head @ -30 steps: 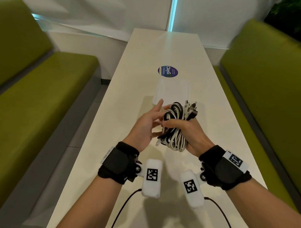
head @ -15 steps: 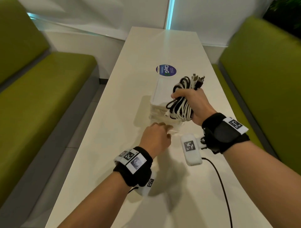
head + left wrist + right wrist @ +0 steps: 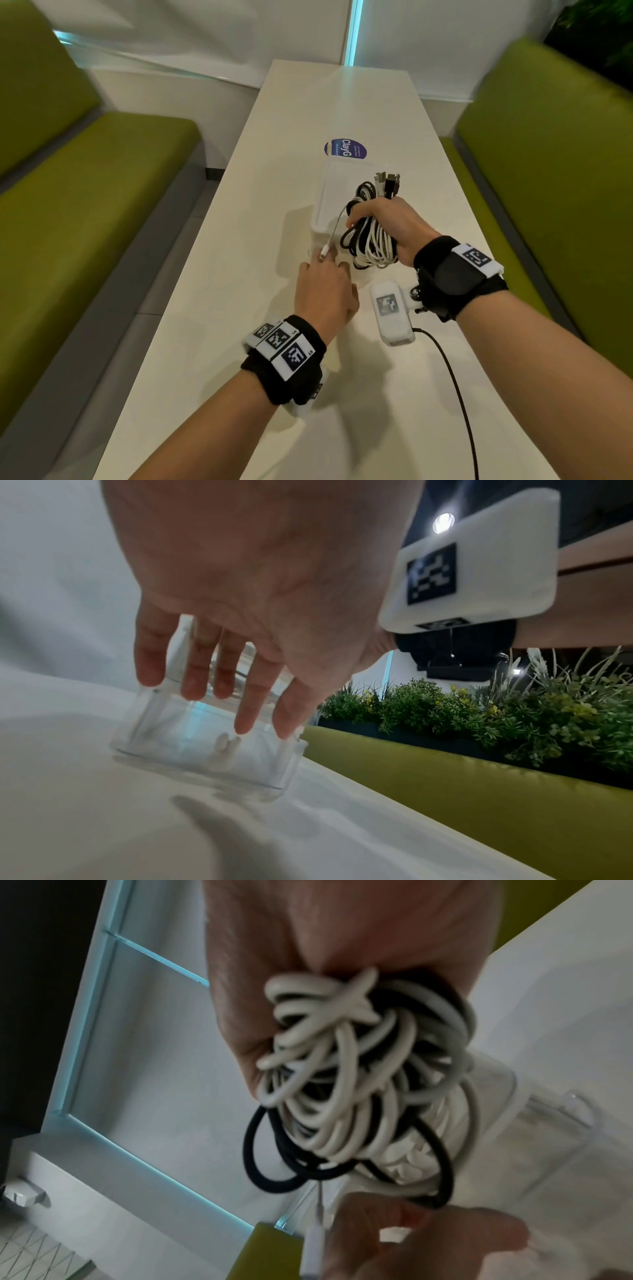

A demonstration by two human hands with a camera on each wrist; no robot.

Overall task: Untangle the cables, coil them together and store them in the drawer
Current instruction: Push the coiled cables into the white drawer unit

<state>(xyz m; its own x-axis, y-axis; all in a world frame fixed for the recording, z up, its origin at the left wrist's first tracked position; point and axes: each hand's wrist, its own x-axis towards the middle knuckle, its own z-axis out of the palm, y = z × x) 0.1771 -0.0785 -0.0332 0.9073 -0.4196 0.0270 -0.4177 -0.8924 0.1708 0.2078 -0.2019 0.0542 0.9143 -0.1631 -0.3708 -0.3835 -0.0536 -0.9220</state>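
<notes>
A coiled bundle of black and white cables (image 3: 371,240) is gripped in my right hand (image 3: 387,219), held just above the near right corner of a clear plastic drawer box (image 3: 337,192) on the white table (image 3: 246,260). Plugs stick up from the top of the bundle. One white cable end (image 3: 324,253) hangs loose down to my left hand (image 3: 325,274). In the left wrist view my left hand (image 3: 219,696) has straight, spread fingers, their tips touching the front of the clear drawer box (image 3: 205,750). The right wrist view shows the cable bundle (image 3: 359,1091) close up.
A round blue sticker (image 3: 345,150) lies on the table beyond the box. Green benches run along the left (image 3: 85,205) and right (image 3: 555,154) sides. A black camera wire (image 3: 455,387) trails over the near table. Plants (image 3: 514,718) stand behind the right bench.
My left hand let go of the bundle and dropped to the front of the drawer box. My right hand carried the bundle forward over the box, and a white end came loose.
</notes>
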